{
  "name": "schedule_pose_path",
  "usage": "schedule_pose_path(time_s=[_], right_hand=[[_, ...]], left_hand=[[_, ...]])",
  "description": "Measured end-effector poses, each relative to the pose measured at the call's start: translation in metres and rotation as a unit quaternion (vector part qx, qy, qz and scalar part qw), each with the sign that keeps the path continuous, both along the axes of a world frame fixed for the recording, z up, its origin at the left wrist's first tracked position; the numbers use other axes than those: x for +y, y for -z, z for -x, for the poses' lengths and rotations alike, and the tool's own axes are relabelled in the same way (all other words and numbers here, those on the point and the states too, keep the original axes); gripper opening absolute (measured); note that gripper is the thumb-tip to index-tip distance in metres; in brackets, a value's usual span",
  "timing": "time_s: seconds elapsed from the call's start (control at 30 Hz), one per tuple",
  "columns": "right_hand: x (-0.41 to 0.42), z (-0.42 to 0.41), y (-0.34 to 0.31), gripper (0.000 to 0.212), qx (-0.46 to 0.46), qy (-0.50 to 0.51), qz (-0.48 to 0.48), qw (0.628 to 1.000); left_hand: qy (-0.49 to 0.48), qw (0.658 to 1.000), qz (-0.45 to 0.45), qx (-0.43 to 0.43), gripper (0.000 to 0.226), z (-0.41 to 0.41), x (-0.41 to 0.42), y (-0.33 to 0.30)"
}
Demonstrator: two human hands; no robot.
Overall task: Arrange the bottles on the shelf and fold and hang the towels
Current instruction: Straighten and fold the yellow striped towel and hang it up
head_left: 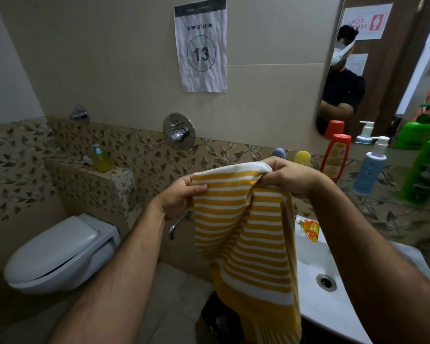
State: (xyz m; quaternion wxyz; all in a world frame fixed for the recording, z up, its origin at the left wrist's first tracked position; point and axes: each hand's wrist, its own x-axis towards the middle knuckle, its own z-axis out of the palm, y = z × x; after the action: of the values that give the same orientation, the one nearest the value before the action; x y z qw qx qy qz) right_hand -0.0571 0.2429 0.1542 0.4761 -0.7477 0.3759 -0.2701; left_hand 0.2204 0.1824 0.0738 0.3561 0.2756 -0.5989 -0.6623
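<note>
Tiled bathroom. We see one yellow-and-white striped towel (pixel 243 234) held up between toilet (pixel 60 254) and sink (pixel 333 301), hanging down from its top edge. Left hand (pixel 181 197) pinches the top left corner, right hand (pixel 288 177) clenches the bunched top right. On the glass shelf (pixel 382 202), right of the grip: three bottles, red (pixel 335 157), blue pump (pixel 370 167), green (pixel 425 170).

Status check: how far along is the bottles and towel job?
Looks done: red bottle, white pump bottle and green bottle stand upright on the glass shelf. In hand: left hand and right hand grip the striped towel by its top edge. Left: fold and hang it.
</note>
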Motion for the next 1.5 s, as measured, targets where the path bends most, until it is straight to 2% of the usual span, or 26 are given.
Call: schedule_pose_path(time_s=[0.1,0.2,0.3,0.33,0.43,0.47,0.57,0.6,0.73,0.8,0.87,0.97,1.03,1.13,1.27,1.33,1.5], right_hand=[[-0.002,0.003,0.001,0.022,-0.01,0.0,0.0,1.0],[-0.005,0.004,0.004,0.022,-0.008,0.0,0.0,1.0],[-0.01,0.006,0.011,0.018,-0.032,0.033,0.002,0.999],[-0.012,0.007,0.015,0.018,-0.036,0.035,0.001,0.999],[-0.016,0.007,0.031,0.05,-0.053,0.031,-0.009,0.998],[-0.016,0.005,0.037,0.052,-0.067,0.037,-0.017,0.997],[-0.019,-0.004,0.053,0.025,-0.094,0.086,-0.019,0.992],[-0.021,-0.008,0.058,0.018,-0.083,0.12,0.005,0.989],[-0.025,-0.026,0.08,0.02,-0.018,0.286,0.137,0.948],[-0.026,-0.032,0.096,0.014,0.011,0.324,0.157,0.933],[-0.023,-0.035,0.108,0.01,0.003,0.302,0.112,0.947],[-0.015,-0.041,0.125,0.021,-0.057,0.192,-0.007,0.98],[-0.011,-0.047,0.136,0.028,-0.11,0.128,-0.055,0.984],[-0.008,-0.059,0.142,0.038,-0.148,0.095,-0.066,0.982],[-0.009,-0.067,0.151,0.034,-0.182,0.096,-0.078,0.975],[-0.008,-0.066,0.157,0.036,-0.179,0.099,-0.088,0.975],[-0.002,-0.055,0.168,0.033,-0.092,0.095,-0.1,0.986]], left_hand=[[-0.017,0.997,-0.051,0.059,0.059,0.003,0.003,0.004],[-0.098,0.99,-0.04,0.089,0.031,0.009,0.003,-0.01],[-0.236,0.964,0.094,0.072,0.009,0.019,0.003,-0.041],[-0.275,0.947,0.158,0.054,0.01,0.022,0.003,-0.054],[-0.297,0.903,0.309,0.007,0.016,0.03,0.009,-0.09],[-0.29,0.893,0.343,-0.011,0.016,0.033,0.012,-0.099],[-0.28,0.865,0.41,-0.071,0.014,0.043,0.017,-0.118],[-0.281,0.86,0.419,-0.083,0.014,0.046,0.019,-0.122],[-0.266,0.852,0.436,-0.111,0.011,0.052,0.023,-0.132],[-0.255,0.854,0.441,-0.104,0.009,0.05,0.026,-0.137],[-0.254,0.853,0.445,-0.098,0.01,0.045,0.027,-0.143],[-0.262,0.853,0.442,-0.096,0.012,0.034,0.028,-0.148],[-0.268,0.856,0.431,-0.096,0.016,0.027,0.028,-0.148],[-0.273,0.858,0.422,-0.105,0.017,0.019,0.029,-0.146],[-0.288,0.851,0.426,-0.108,0.017,0.005,0.032,-0.146],[-0.301,0.845,0.428,-0.11,0.017,-0.002,0.033,-0.146],[-0.357,0.835,0.405,-0.109,0.018,-0.026,0.023,-0.139]])
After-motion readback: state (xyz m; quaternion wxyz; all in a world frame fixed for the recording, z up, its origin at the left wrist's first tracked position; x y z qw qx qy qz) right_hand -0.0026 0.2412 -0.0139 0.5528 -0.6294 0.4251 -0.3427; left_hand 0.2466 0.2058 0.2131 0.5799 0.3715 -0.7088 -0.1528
